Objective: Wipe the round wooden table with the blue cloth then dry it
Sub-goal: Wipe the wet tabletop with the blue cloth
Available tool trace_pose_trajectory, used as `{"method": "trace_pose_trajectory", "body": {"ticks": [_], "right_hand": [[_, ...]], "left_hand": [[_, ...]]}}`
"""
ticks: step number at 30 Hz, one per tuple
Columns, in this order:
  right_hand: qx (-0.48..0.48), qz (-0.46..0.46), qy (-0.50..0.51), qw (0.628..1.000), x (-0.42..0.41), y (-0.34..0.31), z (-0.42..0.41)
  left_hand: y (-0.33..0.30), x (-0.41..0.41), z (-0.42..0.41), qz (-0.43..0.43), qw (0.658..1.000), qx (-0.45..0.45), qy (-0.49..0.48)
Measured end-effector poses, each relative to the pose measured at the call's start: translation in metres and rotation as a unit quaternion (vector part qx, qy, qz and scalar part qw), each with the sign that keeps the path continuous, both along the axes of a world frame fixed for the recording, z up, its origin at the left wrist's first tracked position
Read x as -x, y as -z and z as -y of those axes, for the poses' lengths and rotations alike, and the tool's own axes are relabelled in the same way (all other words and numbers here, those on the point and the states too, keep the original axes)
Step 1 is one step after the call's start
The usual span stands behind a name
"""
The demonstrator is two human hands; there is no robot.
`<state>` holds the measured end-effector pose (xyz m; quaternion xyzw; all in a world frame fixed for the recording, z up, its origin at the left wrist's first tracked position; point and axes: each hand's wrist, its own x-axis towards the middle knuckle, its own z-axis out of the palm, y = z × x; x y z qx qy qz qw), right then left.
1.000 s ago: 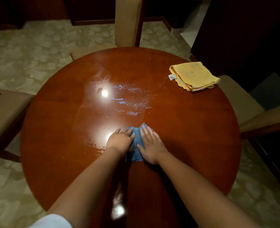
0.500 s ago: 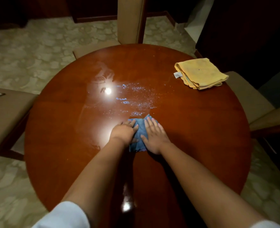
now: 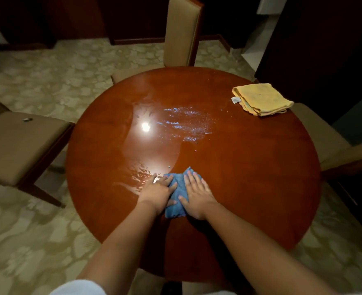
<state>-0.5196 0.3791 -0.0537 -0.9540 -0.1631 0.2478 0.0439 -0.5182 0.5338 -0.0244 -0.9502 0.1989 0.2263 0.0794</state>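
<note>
A round, glossy reddish wooden table [image 3: 250, 167] fills the middle of the head view. A blue cloth [image 3: 179, 191] lies flat on it near the centre. My left hand [image 3: 157, 193] presses on the cloth's left side with fingers spread. My right hand [image 3: 197, 194] presses flat on its right side. Most of the cloth is hidden under both palms. A wet, speckled patch [image 3: 186, 124] glistens farther back on the table. A folded yellow cloth [image 3: 261, 99] rests at the table's far right edge.
Padded beige chairs stand around the table: one at the far side [image 3: 182, 33], one to the left [image 3: 16, 143] with a small object on its seat, one to the right [image 3: 329, 141]. Patterned carpet [image 3: 48, 241] covers the floor. Dark furniture [image 3: 324, 39] rises at the back right.
Both hands, still pressed on the blue cloth, slid it forward toward the wet patch and then back toward me. The view has pulled back and shows more of the table.
</note>
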Motion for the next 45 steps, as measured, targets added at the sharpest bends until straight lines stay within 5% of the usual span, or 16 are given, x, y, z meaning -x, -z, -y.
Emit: {"method": "trace_pose_trajectory", "body": {"ticks": [9,26,45], "right_hand": [[-0.019,0.022,-0.007,1.000,-0.015,0.004,-0.043],[-0.032,0.011,0.078,0.996,-0.134,0.006,-0.063],[0.026,0.004,0.165,0.986,-0.013,-0.004,-0.043]], "left_hand": [[-0.003,-0.011,-0.033,-0.015,0.998,-0.041,-0.053],[-0.018,-0.170,-0.045,-0.075,0.993,-0.077,0.043],[-0.018,-0.061,-0.019,-0.056,0.993,-0.050,0.096]]}}
